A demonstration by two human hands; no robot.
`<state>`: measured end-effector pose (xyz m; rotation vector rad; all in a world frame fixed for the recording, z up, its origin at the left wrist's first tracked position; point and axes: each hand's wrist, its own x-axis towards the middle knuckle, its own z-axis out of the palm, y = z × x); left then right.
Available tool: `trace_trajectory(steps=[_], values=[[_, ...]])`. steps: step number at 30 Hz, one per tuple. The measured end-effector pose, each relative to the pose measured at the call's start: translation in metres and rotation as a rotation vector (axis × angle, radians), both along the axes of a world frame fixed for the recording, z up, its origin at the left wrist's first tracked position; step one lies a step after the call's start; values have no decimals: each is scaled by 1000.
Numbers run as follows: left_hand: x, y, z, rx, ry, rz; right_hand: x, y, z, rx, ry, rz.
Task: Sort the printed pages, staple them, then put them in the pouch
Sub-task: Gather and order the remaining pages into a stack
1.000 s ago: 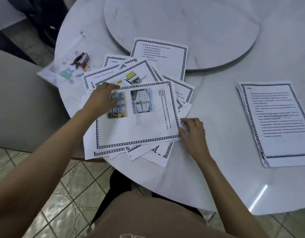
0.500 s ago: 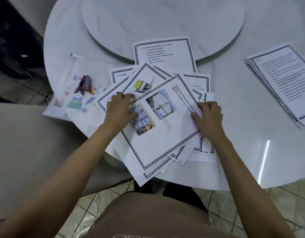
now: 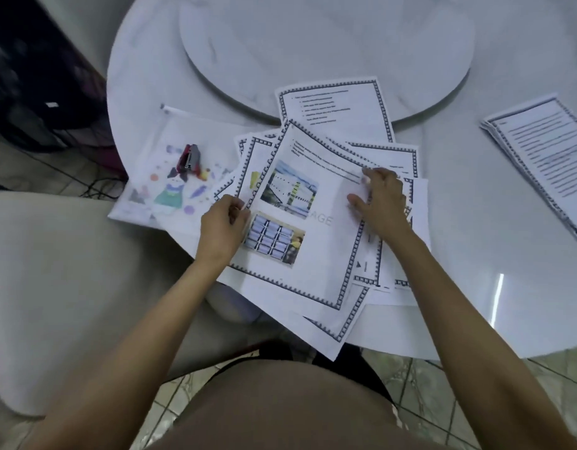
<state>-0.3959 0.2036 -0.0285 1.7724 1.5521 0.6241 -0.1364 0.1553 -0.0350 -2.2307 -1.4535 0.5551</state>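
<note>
A round white marble bench [image 3: 475, 228] is seen from above, and a raised round white marble turntable [image 3: 329, 43] is carried on its far half. A pale beige upholstered chair [image 3: 53, 271] is set just beside the bench on the left. A loose fan of white printed pages with dark patterned borders [image 3: 342, 108] is spread across the near edge of the bench, some sheets overhanging it and the farthest one lapping onto the turntable's rim. A clear plastic pouch printed with coloured cartoon figures [image 3: 150, 151] is laid flat to the left of the fan, with its right side tucked under the sheets. A squared stack of bordered text pages [image 3: 546, 157] is placed well apart at the right. The topmost bordered page with two colour photographs [image 3: 313, 264] is lying tilted on the fan. Its left edge is pinched by the left grip [image 3: 220, 228], between thumb and curled fingers. Its upper right corner is grasped by the right grip [image 3: 382, 203], the fingers curled over the edge and the thumb laid on the sheet's face. A small red and black stapler [image 3: 189, 159] is resting on the pouch.
</note>
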Motion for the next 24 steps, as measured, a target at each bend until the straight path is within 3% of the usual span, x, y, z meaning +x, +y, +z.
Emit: trace_trajectory(steps=[5, 12, 24], values=[[-6, -13, 0, -69, -185, 191, -8, -17, 3, 74, 283, -6], [1, -23, 3, -159, -377, 286, -12, -31, 9, 207, 591, -262], [36, -35, 23, -133, -600, 417, 12, -27, 38, 192, 798, -163]])
